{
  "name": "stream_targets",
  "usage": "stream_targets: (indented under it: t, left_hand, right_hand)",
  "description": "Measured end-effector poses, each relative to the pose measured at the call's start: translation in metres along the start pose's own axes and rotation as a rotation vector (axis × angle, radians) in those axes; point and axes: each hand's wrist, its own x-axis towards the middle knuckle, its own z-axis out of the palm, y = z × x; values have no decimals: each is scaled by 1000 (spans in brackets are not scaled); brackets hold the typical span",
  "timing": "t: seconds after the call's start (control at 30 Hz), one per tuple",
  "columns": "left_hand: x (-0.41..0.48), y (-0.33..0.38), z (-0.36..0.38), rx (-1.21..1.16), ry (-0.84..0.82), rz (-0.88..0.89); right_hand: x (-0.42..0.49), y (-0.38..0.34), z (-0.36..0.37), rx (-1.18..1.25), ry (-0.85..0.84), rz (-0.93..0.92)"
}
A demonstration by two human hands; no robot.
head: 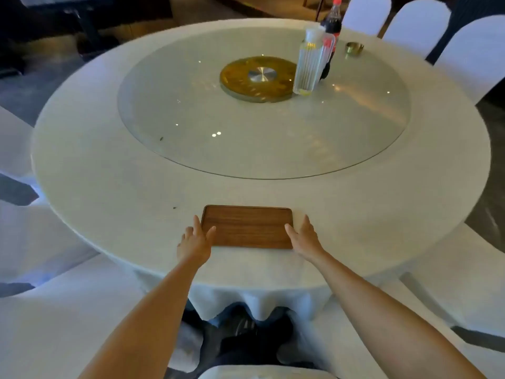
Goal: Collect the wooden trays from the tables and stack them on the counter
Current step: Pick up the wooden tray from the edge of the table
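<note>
One wooden tray point(247, 227), two bottles point(308, 61).

left hand point(195, 242): fingers spread, palm facing inward, thumb pointing toward the right hand | right hand point(304, 237): fingers spread, palm facing inward, level with the left | both forearms bare, extended forward, converging slightly

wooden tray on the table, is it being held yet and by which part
Not yet lifted. The wooden tray lies flat on the table; the left hand and right hand are open at its two short ends, thumbs over the edges.
</note>
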Motion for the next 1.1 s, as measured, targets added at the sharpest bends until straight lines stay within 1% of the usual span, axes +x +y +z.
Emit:
stream_targets:
  t: [0.1,0.2,0.3,0.4,0.5,0.6,0.73,0.9,1.1]
  left_hand:
    - [18,-2,2,32,-24,-58]
    - [32,-2,4,-27,-56,-98]
    - [44,0,3,-84,-79,-113]
    - [52,0,4,-44,-71,-115]
    - [58,-2,5,-22,-60,-110]
    - [59,-3,6,-46,-57,-144]
    - [54,-3,7,-167,-43,-179]
    - [43,-8,-2,-181,2,-132]
    - [12,-19,-28,-272,131,-147]
  right_hand:
    - [14,-5,6,6,1,62]
    - [23,-13,12,9,-29,108]
    - [31,-16,14,-10,-2,160]
    - [39,-14,16,-24,5,221]
    - [43,-10,17,-46,-14,241]
    - [43,-9,19,-55,-25,254]
    - [36,-6,21,-93,-52,246]
    - [21,-6,20,-102,-13,195]
    - [2,-35,9,-116,16,25]
